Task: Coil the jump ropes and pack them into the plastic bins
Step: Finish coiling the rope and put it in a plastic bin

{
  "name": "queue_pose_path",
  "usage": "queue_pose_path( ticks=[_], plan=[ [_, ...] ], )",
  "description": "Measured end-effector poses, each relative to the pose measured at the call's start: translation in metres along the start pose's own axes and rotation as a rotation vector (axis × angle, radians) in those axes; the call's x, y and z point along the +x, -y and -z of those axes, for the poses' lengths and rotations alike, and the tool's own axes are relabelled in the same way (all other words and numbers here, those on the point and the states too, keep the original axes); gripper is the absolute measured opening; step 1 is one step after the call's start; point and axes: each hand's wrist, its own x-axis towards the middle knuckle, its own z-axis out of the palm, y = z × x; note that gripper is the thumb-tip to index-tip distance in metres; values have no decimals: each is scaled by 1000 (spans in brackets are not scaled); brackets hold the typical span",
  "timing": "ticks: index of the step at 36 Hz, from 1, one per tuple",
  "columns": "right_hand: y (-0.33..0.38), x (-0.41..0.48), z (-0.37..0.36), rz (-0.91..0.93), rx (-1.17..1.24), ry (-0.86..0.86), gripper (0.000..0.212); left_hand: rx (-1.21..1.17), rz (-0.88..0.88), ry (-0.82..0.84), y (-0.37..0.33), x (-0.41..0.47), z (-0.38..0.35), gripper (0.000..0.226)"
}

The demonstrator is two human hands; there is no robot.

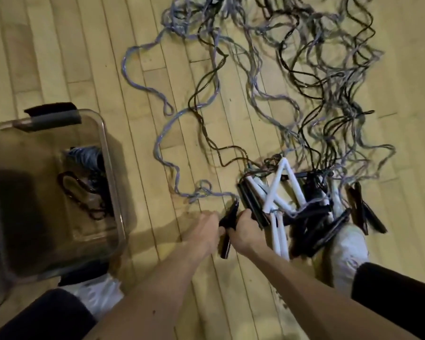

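While both hands sit low over the wooden floor [59, 57], the left hand [203, 233] and the right hand [243, 233] press close together, their fingers curled round the black handles [227, 220] held between them; one handle points up and away, the other hangs toward the wrists. From the upper tip a grey rope [199, 192] trails leftward over the boards in loose bends. Just beside the right hand lies a heap of white and black handles [280, 192], and beyond it spreads a tangle of grey and black ropes [304, 69]. To the left stands a clear plastic bin [111, 173] with coiled ropes [86, 192] inside.
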Motion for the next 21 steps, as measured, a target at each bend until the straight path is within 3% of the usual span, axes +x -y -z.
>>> queue_pose_path(
  ticks=[7,11,14,19,21],
  plan=[
    [1,-11,10,42,149,251,38,-420,62,194,11,-13,0,22],
    [14,-46,37,43,352,399,37,-543,43,263,2,-49,35,39],
    [34,-84,67,145,420,420,43,-593,11,188,-15,-84,69,49],
    [77,-182,132,511,329,346,16,-565,-166,48,-58,-170,134,22],
    [84,-226,160,633,282,284,22,-461,-252,-38,-75,-212,155,20]
  ],
)
